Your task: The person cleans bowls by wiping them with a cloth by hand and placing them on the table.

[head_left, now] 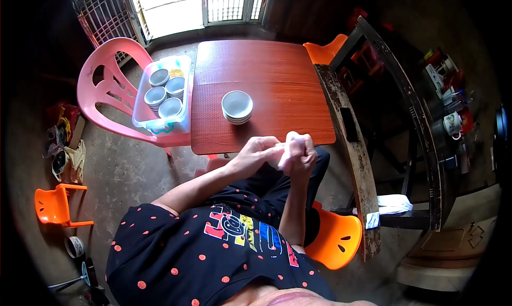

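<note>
A pale pink-white cloth (288, 157) is bunched between my two hands, just past the near edge of the table. My right hand (304, 155) is closed round it in a fist. My left hand (256, 155) reaches in from the left, fingers closed at the cloth's left side. Whether anything lies inside the cloth is hidden. Beyond my hands, a short stack of grey-white bowls (237, 104) stands upright on the red-brown table (272, 66). Left of the table, a clear plastic bin (140, 111) holds several stacks of similar bowls.
The bin rests on a pink plastic chair (88, 84). A worn wooden bench (349, 162) runs along the right, with a dark phone-like slab (349, 124) on it. An orange stool (336, 242) is beside me; a small orange chair (52, 205) stands at left.
</note>
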A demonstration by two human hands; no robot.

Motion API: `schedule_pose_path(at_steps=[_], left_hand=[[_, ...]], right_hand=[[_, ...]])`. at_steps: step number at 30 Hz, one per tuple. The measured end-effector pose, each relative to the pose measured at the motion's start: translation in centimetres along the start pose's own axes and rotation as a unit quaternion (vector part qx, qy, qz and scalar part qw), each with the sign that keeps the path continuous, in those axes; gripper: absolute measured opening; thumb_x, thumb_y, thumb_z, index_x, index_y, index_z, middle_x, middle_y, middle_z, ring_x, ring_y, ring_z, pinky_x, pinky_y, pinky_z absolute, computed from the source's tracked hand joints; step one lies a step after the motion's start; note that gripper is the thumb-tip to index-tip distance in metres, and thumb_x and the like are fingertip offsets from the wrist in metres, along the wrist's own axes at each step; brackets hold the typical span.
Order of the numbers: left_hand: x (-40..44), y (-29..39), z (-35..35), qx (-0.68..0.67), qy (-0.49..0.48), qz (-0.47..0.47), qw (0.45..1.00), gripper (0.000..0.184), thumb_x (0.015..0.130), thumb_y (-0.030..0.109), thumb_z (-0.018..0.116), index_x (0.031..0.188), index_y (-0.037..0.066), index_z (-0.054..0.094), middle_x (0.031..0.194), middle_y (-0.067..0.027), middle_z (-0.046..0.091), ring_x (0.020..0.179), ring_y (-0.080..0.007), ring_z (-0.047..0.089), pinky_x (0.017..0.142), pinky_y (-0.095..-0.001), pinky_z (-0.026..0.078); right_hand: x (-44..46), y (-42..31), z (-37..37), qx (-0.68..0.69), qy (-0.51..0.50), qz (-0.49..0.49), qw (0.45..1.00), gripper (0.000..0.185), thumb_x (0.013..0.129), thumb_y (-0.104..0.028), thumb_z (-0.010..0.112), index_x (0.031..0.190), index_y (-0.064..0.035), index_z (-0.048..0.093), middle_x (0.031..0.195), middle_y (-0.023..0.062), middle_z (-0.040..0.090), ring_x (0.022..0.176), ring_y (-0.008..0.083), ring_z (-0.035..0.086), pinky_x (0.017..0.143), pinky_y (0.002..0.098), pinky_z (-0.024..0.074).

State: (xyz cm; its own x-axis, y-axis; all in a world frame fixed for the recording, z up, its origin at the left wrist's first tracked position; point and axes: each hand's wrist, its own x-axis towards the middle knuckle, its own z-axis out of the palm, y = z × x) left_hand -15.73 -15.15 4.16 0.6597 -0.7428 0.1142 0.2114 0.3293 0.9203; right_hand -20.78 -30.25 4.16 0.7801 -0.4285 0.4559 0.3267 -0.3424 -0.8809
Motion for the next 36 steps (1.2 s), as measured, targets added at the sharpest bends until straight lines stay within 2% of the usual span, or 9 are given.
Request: schedule_pose_path(at_steps=[4,9,12,15,17,18,24,31,36], left_hand=[[-0.4,-1.7,0.1,-0.112,0.048,0.018,0.992,0.025,0.09,0.027,0.064,0.095,0.003,0.062,0.088,-0.0016,0.061,0.086,-0.0091,0.057,0.079,-0.0256,0.046],[-0.2,1.1,-1.4,0.018,-0.042,-0.108,0.993,0.034,0.085,0.024,0.067,0.105,-0.002,0.061,0.095,-0.0033,0.062,0.089,-0.0095,0.057,0.082,-0.0236,0.045],[-0.3,1.4,-0.7,0.187,-0.076,-0.065,0.977,0.026,0.088,0.017,0.066,0.105,-0.001,0.061,0.091,-0.0015,0.063,0.085,-0.0058,0.056,0.075,-0.023,0.047],[-0.5,0.6,-1.1,0.096,-0.041,-0.047,0.993,0.021,0.088,0.016,0.067,0.1,0.0,0.06,0.088,0.0003,0.061,0.084,-0.0042,0.056,0.074,-0.0218,0.047],[-0.3,0.6,-1.5,0.083,-0.012,-0.052,0.995,0.019,0.086,0.017,0.069,0.094,0.003,0.059,0.086,0.0006,0.059,0.083,-0.0052,0.056,0.074,-0.0222,0.048],[-0.2,0.5,-1.3,0.045,0.001,-0.061,0.997,0.02,0.086,0.019,0.069,0.093,0.003,0.059,0.086,0.0004,0.059,0.083,-0.0051,0.056,0.074,-0.0223,0.048],[0.0,-0.8,-2.0,0.166,-0.036,-0.093,0.981,0.025,0.087,0.024,0.068,0.093,0.002,0.059,0.086,0.0005,0.06,0.082,-0.0052,0.055,0.073,-0.0224,0.046],[-0.1,-1.0,-1.0,0.003,0.025,-0.059,0.998,0.028,0.086,0.025,0.07,0.095,0.002,0.059,0.084,-0.002,0.06,0.081,-0.0084,0.055,0.075,-0.0262,0.046],[0.2,-1.2,-1.7,0.126,-0.01,-0.103,0.987,0.025,0.088,0.023,0.067,0.098,0.002,0.059,0.092,-0.0037,0.063,0.086,-0.0081,0.058,0.078,-0.0256,0.047]], right_hand=[[-2.5,5.6,1.8,0.555,0.047,0.206,0.804,0.033,0.095,-0.038,0.046,0.091,-0.0055,0.052,0.077,0.0039,0.055,0.066,0.0136,0.057,0.058,0.0285,0.0509],[-1.2,3.4,0.4,0.464,-0.012,0.281,0.84,0.025,0.092,-0.033,0.054,0.087,-0.0081,0.054,0.072,0.0068,0.058,0.062,0.0207,0.059,0.06,0.0293,0.0509],[0.8,-1.7,0.1,-0.212,-0.105,-0.104,0.966,0.025,0.077,-0.018,0.069,0.066,-0.0025,0.052,0.056,0.0128,0.048,0.057,0.0257,0.054,0.055,0.0339,0.0441],[0.1,0.4,-0.5,0.145,-0.1,0.154,0.972,0.033,0.085,-0.026,0.062,0.064,-0.0024,0.053,0.058,0.007,0.051,0.055,0.0173,0.056,0.051,0.0341,0.0452],[-0.8,5.1,0.7,0.47,0.006,0.287,0.835,0.042,0.092,-0.041,0.051,0.072,-0.004,0.056,0.063,0.0026,0.057,0.057,0.0138,0.057,0.054,0.0281,0.0498],[-1.5,6.3,1.5,0.743,0.022,0.351,0.57,0.041,0.093,-0.041,0.048,0.075,-0.0041,0.057,0.063,0.0045,0.056,0.056,0.0132,0.056,0.052,0.0262,0.0484],[0.1,-0.5,0.0,0.06,-0.099,0.173,0.978,0.03,0.089,-0.021,0.052,0.067,-0.0017,0.056,0.054,0.0027,0.051,0.049,0.0097,0.051,0.045,0.0242,0.0401],[-2.1,5.4,1.1,0.599,0.003,0.313,0.737,0.036,0.099,-0.032,0.039,0.081,-0.0048,0.055,0.068,0.004,0.057,0.061,0.0127,0.057,0.055,0.0246,0.0493],[-0.7,2.9,0.2,0.179,-0.041,0.188,0.965,0.025,0.095,-0.023,0.045,0.086,-0.0036,0.057,0.074,0.0062,0.059,0.064,0.0153,0.059,0.058,0.0262,0.0501]])
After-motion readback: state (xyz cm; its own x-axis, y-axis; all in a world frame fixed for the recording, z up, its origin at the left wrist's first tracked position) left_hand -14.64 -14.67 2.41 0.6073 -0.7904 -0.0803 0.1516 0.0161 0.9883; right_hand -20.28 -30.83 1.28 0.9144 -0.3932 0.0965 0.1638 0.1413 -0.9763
